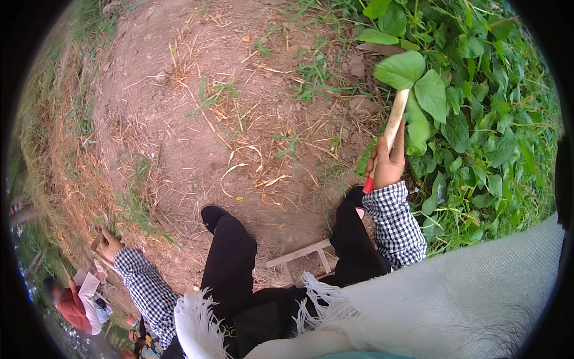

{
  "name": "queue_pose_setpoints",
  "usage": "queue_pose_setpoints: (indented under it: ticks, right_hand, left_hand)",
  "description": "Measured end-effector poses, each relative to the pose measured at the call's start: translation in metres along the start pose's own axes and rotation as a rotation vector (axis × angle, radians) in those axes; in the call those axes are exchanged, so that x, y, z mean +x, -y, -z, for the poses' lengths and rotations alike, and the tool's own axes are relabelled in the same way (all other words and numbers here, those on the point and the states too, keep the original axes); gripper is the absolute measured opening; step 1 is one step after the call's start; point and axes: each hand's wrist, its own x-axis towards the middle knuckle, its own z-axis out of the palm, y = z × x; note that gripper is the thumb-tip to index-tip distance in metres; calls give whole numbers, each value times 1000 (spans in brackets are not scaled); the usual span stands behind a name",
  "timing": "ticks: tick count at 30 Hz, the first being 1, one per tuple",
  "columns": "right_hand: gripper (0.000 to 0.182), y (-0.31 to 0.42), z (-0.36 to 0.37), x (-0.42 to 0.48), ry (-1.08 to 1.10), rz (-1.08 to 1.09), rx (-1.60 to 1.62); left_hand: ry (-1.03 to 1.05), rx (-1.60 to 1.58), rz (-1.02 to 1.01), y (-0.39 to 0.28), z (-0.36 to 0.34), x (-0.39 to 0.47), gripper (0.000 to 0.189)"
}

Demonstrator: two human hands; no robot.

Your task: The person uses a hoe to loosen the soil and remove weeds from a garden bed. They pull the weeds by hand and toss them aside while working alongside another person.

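Note:
My right hand (389, 164) is closed around a pale wooden handle (394, 114) with a red end, at the edge of leafy green plants (489, 130). A brownish blade-like piece (381, 48) shows beyond the handle, partly under broad leaves (400, 70); whether it joins the handle is hidden. My left hand (109, 246) is out at the lower left, its fingers bent at a thin brown stick-like thing (103, 259) and some green weeds; how firmly it holds them cannot be told.
Bare soil (152, 89) with dry straw and grass tufts lies ahead. A low wooden frame (298, 255) stands between my legs. A white fringed cloth (430, 291) drapes over me. At the lower left are a person in red (74, 309) and part of another person (150, 343).

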Motion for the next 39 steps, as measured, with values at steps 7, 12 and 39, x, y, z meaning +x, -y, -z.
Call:
queue_pose_setpoints:
  ticks: [7,12,39]
  right_hand:
    - [58,6,24,-3,-39,26,-58]
    - [58,9,19,1,-22,3,-28]
    - [51,-5,3,64,107,-218,135]
  left_hand:
    - [-71,419,-589,-159,-38,-132,58]
    - [852,-30,-906,-268,-125,-257,51]
    - [905,15,-934,-371,-212,-381,29]
